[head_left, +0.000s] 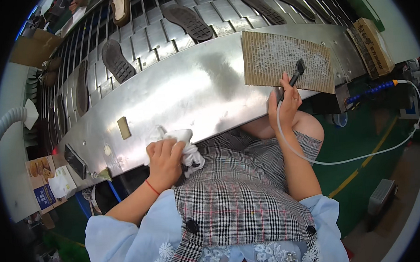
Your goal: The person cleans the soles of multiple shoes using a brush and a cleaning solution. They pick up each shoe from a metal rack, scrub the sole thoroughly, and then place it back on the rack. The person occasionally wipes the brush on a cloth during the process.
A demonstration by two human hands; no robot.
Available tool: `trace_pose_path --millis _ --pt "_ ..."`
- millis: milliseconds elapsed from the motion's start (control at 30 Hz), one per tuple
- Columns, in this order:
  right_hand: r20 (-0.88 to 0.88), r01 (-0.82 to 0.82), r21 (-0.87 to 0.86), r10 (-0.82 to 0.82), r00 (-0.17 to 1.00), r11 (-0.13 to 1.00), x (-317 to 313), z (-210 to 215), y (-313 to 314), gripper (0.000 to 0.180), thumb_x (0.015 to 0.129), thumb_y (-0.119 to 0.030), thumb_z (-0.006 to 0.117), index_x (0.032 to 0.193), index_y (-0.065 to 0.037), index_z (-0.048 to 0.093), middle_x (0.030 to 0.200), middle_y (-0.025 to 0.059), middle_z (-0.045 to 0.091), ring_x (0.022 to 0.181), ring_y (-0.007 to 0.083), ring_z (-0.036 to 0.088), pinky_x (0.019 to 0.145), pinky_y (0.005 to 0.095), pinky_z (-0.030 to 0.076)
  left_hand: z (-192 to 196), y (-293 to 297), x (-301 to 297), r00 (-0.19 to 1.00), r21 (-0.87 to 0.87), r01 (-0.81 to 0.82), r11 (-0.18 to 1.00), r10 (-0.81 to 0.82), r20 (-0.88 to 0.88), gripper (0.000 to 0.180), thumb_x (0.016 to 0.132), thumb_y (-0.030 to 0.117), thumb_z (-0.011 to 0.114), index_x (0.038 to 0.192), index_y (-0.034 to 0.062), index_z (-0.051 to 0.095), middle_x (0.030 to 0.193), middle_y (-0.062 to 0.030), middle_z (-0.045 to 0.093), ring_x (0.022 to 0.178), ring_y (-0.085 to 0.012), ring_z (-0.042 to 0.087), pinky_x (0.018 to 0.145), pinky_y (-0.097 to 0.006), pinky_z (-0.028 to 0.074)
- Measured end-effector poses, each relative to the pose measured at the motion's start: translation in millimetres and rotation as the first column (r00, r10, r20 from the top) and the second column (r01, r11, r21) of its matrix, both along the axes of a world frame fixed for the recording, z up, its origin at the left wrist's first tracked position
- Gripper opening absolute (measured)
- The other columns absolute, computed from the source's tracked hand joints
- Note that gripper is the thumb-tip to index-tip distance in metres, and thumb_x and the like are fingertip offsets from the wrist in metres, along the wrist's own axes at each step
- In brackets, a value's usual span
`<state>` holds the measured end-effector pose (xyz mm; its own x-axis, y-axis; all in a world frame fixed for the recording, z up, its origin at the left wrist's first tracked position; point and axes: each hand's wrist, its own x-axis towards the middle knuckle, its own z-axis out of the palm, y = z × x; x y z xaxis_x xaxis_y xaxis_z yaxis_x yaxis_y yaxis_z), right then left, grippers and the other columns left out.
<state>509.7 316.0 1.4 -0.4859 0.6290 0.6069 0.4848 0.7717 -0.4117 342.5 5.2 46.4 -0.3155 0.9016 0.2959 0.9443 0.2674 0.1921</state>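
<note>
Currently the left hand [163, 157] clenches a soft, light white rag [188, 148] at the bench [180, 92] edge; the right hand [286, 104] grips a stiff brush [295, 74] by its handle, on the cardboard sheet [282, 60].

The tabletop [189, 89] is brushed sheet metal with a dull sheen. The cardboard [272, 58] is ribbed, matt, crusted with whitish residue. The rag [187, 148] is soft white cloth. The soles [189, 22] look like dark, textured rubber.
</note>
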Motion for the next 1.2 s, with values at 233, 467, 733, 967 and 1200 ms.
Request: trace_pose_path --millis 233,467,733,967,1200 --pt "0.01 -0.073 -0.011 0.073 0.997 0.997 -4.1 -4.2 -5.1 0.047 0.085 -0.013 0.061 0.129 -0.001 0.049 0.141 0.0206 0.051 0.128 0.0397 0.047 0.106 0.0489 0.027 11.6 47.3 -9.5 0.996 0.011 -0.006 1.0 0.005 0.092 0.033 0.076 0.013 0.06 0.109 0.0096 0.059 0.096 -0.0056 0.055 0.093 -0.0238 0.053 0.083 -0.042 0.035" --pt "0.09 -0.062 0.014 0.06 0.994 0.998 4.0 -4.1 4.6 0.039 0.093 -0.013 0.055 0.128 0.003 0.049 0.142 0.0231 0.05 0.126 0.0397 0.048 0.107 0.0467 0.028 -6.3 119.0 -7.7 0.995 0.213 0.093 0.973 -0.098 0.01 0.024 0.079 0.013 0.059 0.103 0.0094 0.057 0.099 -0.0065 0.055 0.1 -0.0235 0.053 0.087 -0.042 0.037" --pt "0.078 -0.184 -0.035 0.186 0.979 0.982 2.9 -8.4 -0.1 0.042 0.089 -0.009 0.056 0.128 0.005 0.048 0.14 0.0256 0.05 0.125 0.0406 0.049 0.106 0.0467 0.032 16.8 -51.5 -6.3 0.978 -0.017 -0.035 0.999 0.038 0.207 0.031 0.076 0.009 0.065 0.106 0.011 0.059 0.098 -0.0058 0.054 0.097 -0.0246 0.053 0.086 -0.043 0.035" --pt "0.162 -0.302 -0.169 0.329 0.93 0.938 -29.6 10.9 -101.8 0.051 0.086 -0.007 0.058 0.135 0.002 0.043 0.147 0.0221 0.045 0.132 0.038 0.042 0.112 0.0471 0.022 74.2 -172.2 -100.5 0.764 0.118 -0.629 0.768 0.639 -0.089 0.023 0.09 0.012 0.058 0.112 0.0094 0.058 0.105 -0.0084 0.057 0.104 -0.03 0.053 0.085 -0.043 0.035" --pt "0.287 -0.332 -0.116 0.351 0.891 0.936 -46.1 20.1 -123.2 0.061 0.085 -0.018 0.067 0.136 0.001 0.039 0.149 0.0225 0.042 0.132 0.043 0.041 0.11 0.0483 0.023 52.5 -154.6 -121.7 0.803 0.106 -0.596 0.796 0.595 0.05 0.021 0.086 0.014 0.065 0.106 0.0106 0.062 0.101 -0.0064 0.059 0.101 -0.0281 0.055 0.08 -0.044 0.039"
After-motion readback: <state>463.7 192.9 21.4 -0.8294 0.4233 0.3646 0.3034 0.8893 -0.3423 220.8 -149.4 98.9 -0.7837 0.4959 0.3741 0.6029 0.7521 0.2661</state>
